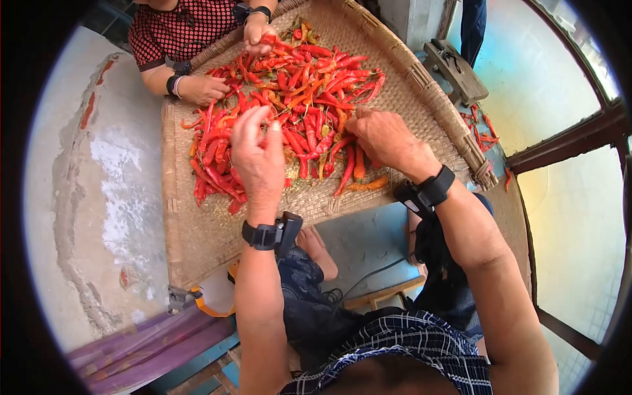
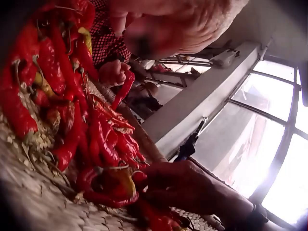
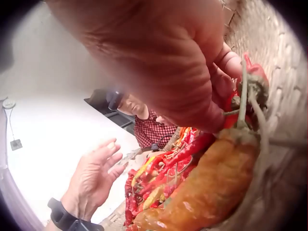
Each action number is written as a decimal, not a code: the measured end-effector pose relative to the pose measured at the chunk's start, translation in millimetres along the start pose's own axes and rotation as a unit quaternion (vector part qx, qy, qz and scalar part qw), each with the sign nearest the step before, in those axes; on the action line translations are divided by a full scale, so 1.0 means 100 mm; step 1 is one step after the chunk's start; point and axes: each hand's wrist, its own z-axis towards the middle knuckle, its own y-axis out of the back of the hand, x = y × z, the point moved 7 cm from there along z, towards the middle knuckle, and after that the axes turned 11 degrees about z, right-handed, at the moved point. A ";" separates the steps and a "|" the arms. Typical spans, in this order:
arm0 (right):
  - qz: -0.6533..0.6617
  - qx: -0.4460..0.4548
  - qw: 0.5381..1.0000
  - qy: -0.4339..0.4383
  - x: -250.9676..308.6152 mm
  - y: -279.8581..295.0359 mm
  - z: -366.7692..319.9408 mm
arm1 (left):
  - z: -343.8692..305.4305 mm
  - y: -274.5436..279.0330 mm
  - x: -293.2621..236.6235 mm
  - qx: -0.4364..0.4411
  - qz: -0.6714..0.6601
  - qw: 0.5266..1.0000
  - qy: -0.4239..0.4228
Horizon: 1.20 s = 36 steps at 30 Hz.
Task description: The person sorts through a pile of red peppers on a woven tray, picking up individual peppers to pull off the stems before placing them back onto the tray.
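A heap of red chili peppers (image 1: 316, 79), a few orange or yellowish, lies on a woven tray (image 1: 197, 240). Over the near left part of the heap, my left hand (image 1: 260, 155) is raised with fingers loosely extended and nothing in them; the right wrist view also shows this left hand (image 3: 94, 175). At the heap's right edge my right hand (image 1: 388, 138) reaches down, fingertips curled around a red chili pepper (image 3: 231, 108), which the hand mostly hides. Close below those fingers lies a wrinkled orange chili pepper (image 3: 207, 180) with a dry stem.
Across the tray another person in a checked shirt (image 1: 187, 29) has both hands at the peppers. The tray's raised rim (image 1: 438, 92) runs along the right. Beyond it are a wooden stool (image 1: 461, 76) and some fallen peppers (image 1: 484, 135). A pale wall (image 1: 125, 164) stands left.
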 end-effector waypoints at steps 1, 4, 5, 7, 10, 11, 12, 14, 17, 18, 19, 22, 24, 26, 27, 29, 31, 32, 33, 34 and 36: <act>0.000 0.001 1.000 0.000 -0.02 0.01 0.01 | -0.02 -0.06 -0.07 0.036 -0.031 0.999 0.020; 0.080 -0.008 0.996 0.043 -0.07 0.09 0.00 | -0.06 -0.15 -0.16 0.097 -0.078 0.991 0.048; 0.149 -0.035 0.986 0.069 -0.10 0.19 0.00 | -0.08 -0.21 -0.16 0.115 -0.123 0.984 0.060; 0.245 -0.074 0.964 0.073 -0.10 0.37 -0.01 | -0.13 -0.32 -0.16 0.154 -0.202 0.963 0.087; 0.363 -0.042 0.931 -0.016 -0.03 0.46 -0.04 | -0.21 -0.47 -0.30 0.204 -0.297 0.927 0.107; 0.359 -0.047 0.932 0.018 -0.01 0.43 -0.03 | -0.23 -0.50 -0.35 0.198 -0.326 0.917 0.120; 0.359 -0.048 0.932 0.017 -0.01 0.39 -0.02 | -0.23 -0.51 -0.38 0.199 -0.326 0.916 0.119; 0.326 -0.085 0.935 0.111 0.14 0.40 -0.05 | -0.25 -0.55 -0.42 0.220 -0.300 0.920 0.120; 0.332 -0.069 0.937 0.087 0.17 0.42 -0.05 | -0.22 -0.54 -0.43 0.201 -0.303 0.923 0.128; 0.346 -0.052 0.935 0.051 0.14 0.42 -0.05 | -0.20 -0.53 -0.42 0.185 -0.323 0.918 0.135; 0.301 -0.086 0.947 0.076 0.06 0.41 -0.05 | -0.16 -0.48 -0.40 0.168 -0.327 0.921 0.129; 0.177 -0.123 0.976 0.016 -0.24 0.42 -0.10 | -0.01 -0.24 -0.20 0.078 -0.335 0.923 0.174; 0.146 -0.133 0.980 0.013 -0.31 0.45 -0.11 | 0.08 -0.07 0.11 0.029 -0.297 0.933 0.200; 0.222 -0.051 0.974 -0.014 -0.32 0.38 -0.13 | 0.14 0.11 0.30 -0.033 -0.298 0.929 0.216; 0.243 -0.013 0.970 -0.022 -0.28 0.32 -0.14 | 0.15 0.14 0.40 -0.031 -0.298 0.929 0.216; 0.226 -0.010 0.974 -0.002 -0.14 0.25 -0.17 | 0.12 0.10 0.60 -0.036 -0.422 0.871 0.249; 0.176 0.004 0.984 -0.012 0.00 0.20 -0.16 | 0.08 0.04 0.54 -0.016 -0.434 0.861 0.264; 0.177 0.002 0.984 -0.012 0.03 0.17 -0.14 | 0.05 0.00 0.51 0.003 -0.445 0.851 0.279; 0.144 -0.038 0.989 0.002 0.07 0.18 -0.13 | 0.04 -0.01 0.43 0.023 -0.452 0.854 0.258; 0.111 -0.077 0.991 0.015 0.10 0.19 -0.13 | 0.05 0.00 0.43 0.024 -0.451 0.854 0.258; 0.075 -0.070 0.995 0.012 0.12 0.10 -0.10 | 0.07 0.11 0.51 -0.049 -0.424 0.870 0.247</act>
